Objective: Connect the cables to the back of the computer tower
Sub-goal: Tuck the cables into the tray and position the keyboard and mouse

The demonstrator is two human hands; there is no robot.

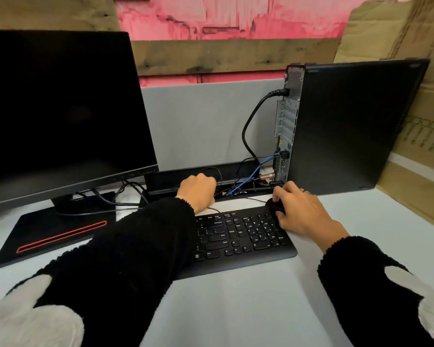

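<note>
There is one computer tower (348,126), standing with its back panel turned to the left. One monitor (60,108) is on the desk, and one keyboard (238,236). One small black mouse (273,205) is seen, partly under a hand. Two hands are in view, the left hand (197,191) and the right hand (301,211). At the tower's back I count one thick black cable (251,116) and one blue cable (254,175); the thin black ones are too tangled to count.
</note>
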